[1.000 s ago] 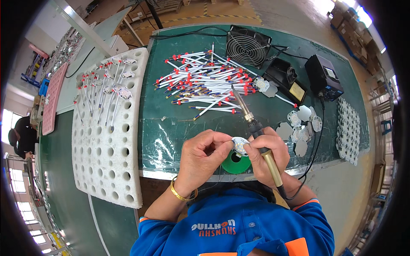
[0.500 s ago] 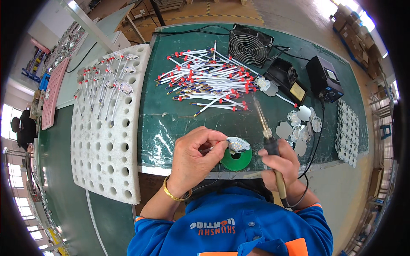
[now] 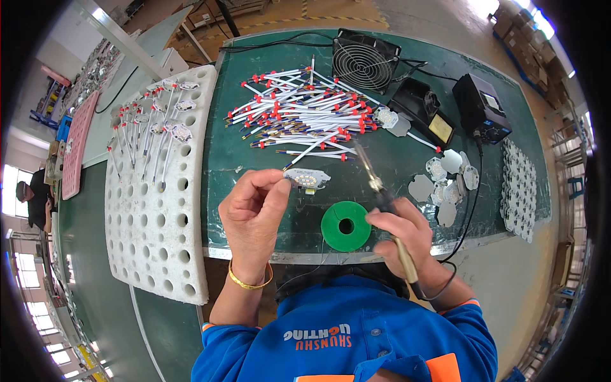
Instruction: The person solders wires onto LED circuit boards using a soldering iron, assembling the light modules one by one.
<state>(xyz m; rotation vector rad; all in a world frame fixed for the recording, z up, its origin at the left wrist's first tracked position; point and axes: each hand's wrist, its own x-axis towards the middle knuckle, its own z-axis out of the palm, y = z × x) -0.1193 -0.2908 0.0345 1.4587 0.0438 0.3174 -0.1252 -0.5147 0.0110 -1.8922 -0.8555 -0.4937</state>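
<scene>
Head cam: L hand [image 3: 253, 207] upright, pinching PCB [image 3: 309, 177]; R hand [image 3: 408, 230] angled, gripping iron [image 3: 384, 198].

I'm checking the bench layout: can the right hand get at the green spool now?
Probably yes: the right hand is beside the green spool, nothing visible between them, though it holds the soldering iron.

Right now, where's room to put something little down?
Bare green tabletop lies between the white, red-banded wires, the round green spool, the white circuit board in the left hand and the gold-handled soldering iron in the right hand. Crowded: farther back, the wires and square black fan.
</scene>
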